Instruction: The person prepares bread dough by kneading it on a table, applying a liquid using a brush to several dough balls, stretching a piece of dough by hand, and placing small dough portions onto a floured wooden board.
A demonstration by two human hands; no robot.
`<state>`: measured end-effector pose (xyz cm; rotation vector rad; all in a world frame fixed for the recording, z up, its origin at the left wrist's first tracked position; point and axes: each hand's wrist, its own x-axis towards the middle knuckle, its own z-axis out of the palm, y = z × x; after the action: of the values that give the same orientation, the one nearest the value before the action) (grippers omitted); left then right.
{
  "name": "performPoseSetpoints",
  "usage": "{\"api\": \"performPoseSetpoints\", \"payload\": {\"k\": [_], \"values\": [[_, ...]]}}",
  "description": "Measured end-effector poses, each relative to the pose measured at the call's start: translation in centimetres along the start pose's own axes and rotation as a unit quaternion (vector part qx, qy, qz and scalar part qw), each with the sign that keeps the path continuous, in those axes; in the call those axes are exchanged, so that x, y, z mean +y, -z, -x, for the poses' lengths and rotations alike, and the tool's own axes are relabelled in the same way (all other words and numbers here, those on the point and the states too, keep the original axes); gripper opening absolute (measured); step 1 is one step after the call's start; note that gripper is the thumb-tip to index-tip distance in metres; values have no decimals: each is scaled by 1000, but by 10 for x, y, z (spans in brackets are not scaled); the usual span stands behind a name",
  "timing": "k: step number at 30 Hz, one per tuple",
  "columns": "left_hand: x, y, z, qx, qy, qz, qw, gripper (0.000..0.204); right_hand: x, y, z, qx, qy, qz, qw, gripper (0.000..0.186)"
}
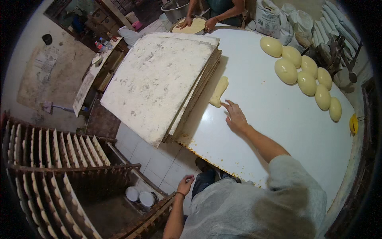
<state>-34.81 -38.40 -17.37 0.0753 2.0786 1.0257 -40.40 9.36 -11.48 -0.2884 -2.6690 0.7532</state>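
A long, flattish piece of pale dough (219,92) lies on the white tabletop (254,87), close to a stack of boards. My right hand (236,116) reaches over the table with fingers stretched out and the thumb apart. Its fingertips touch the near end of the dough without closing round it. Off the table's left edge hangs my left hand (185,185), holding nothing, fingers loosely apart. The floury top board (159,75) of the stack overhangs the table's left side. Several smooth, shiny dough balls (306,83) sit in rows at the far right.
At the far edge another person's hands (185,22) rest at a round pan of dough (195,27). Racks (75,167) with trays of small dough pieces stand at the left. Two white buckets (147,198) are below. A yellow tool (353,124) lies at the right edge; sacks (268,18) stand behind.
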Motion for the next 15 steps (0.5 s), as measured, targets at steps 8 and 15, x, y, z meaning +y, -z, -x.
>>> {"api": "performPoseSetpoints", "payload": {"k": [8, 15], "values": [[248, -28, -197, 172, -411, -142, 884, 60, -28, 27, 246, 137, -245, -41, 959, 39], [318, -82, -291, 228, -254, 15, 940, 43, -23, 81, 440, 300, -465, -10, 833, 40]]}}
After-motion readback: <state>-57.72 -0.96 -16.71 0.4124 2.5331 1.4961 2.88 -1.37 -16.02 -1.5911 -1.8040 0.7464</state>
